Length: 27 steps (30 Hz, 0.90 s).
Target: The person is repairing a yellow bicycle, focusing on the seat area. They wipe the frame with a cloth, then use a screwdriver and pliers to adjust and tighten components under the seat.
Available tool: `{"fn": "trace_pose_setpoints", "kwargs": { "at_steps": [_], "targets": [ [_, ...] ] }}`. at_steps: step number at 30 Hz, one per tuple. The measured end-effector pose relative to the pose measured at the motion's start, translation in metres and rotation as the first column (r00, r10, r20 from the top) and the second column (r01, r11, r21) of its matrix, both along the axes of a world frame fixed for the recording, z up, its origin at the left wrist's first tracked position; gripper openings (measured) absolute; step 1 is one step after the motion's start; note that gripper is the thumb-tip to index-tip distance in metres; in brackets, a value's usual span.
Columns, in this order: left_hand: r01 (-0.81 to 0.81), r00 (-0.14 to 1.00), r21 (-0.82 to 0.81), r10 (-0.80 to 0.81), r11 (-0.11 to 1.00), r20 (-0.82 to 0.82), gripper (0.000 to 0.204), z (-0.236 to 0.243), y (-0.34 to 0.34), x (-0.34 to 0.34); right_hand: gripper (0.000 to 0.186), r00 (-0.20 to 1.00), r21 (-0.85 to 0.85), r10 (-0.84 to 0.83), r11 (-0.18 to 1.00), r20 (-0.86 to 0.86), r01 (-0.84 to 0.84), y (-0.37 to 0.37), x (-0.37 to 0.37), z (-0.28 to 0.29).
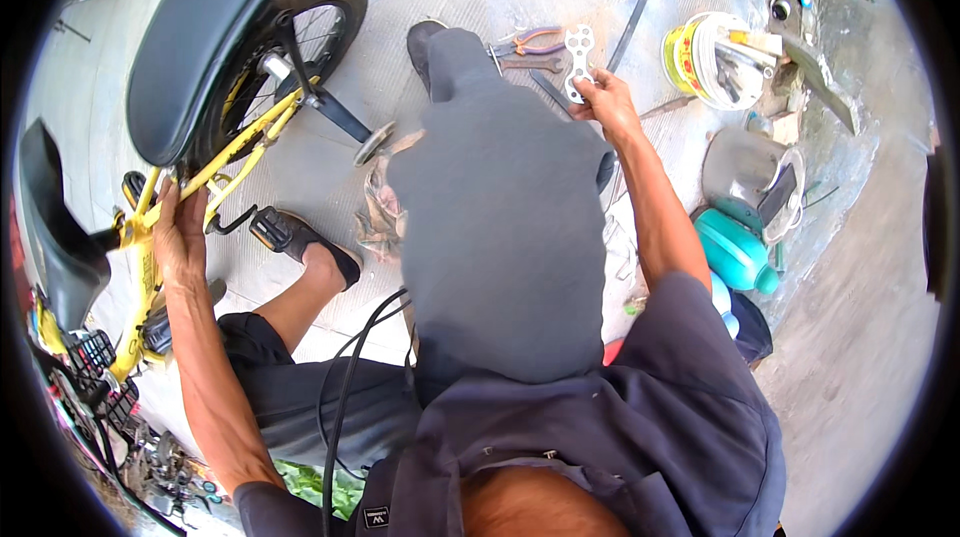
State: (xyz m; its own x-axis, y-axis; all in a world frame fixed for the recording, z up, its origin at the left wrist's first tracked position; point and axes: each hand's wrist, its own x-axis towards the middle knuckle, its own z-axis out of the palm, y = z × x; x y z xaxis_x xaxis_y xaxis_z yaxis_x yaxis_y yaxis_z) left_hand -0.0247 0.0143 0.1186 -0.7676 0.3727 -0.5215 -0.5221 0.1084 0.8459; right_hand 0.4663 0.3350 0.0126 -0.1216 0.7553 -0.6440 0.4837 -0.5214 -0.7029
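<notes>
The pale floor (pixel 320 172) lay open between the wheel (pixel 345 12) and the person's grey-covered leg (pixel 500 227), and again above the tools; on the right it ran out to a strip of darker ground (pixel 860 337). The right hand (pixel 605 102) was just beyond the leg, its grip closed on the lower end of a flat silver wrench (pixel 580 64) with several holes. The left hand (pixel 182 227) was well apart from it, its grip closed around the frame of a yellow bike (pixel 235 144) at the left.

Pliers (pixel 537 35) and a rusty wrench (pixel 530 65) lay just left of the flat wrench, and a dark strip (pixel 628 34) slanted to its right. A white and yellow bucket (pixel 678 49) full of odds and ends, a metal pot (pixel 732 172) and a teal bottle (pixel 728 245) lined the right side, hemming in the right arm. The leg filled the middle between the hands, with a crumpled cloth (pixel 378 209) beside it. A black pedal (pixel 270 228) overlapped the left shoe (pixel 318 249), crowding the room below the bike.
</notes>
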Motion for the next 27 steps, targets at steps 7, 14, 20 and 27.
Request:
{"fn": "trace_pose_setpoints", "kwargs": {
  "at_steps": [7,14,20,27],
  "targets": [
    [0.137,0.990,0.023,-0.138,0.990,0.025,0.039,0.005,0.007,0.012,0.027,0.933,0.274,0.359,0.900,-0.026,-0.339,-0.002,-0.060,0.206],
    [0.160,0.985,0.115,-0.166,0.980,0.048,0.039,0.010,0.007,0.018,0.026,0.816,0.454,0.578,0.728,-0.006,-0.513,-0.071,-0.150,0.320],
    [0.098,0.987,0.221,-0.123,0.970,0.103,0.039,-0.001,0.006,0.011,0.023,0.675,0.249,0.733,0.671,-0.084,-0.698,-0.136,-0.243,0.308],
    [0.058,0.989,0.206,-0.084,0.977,0.121,0.036,0.006,0.007,0.019,0.026,0.704,0.020,0.575,0.780,-0.417,-0.625,-0.186,-0.308,0.236]
  ]
}}
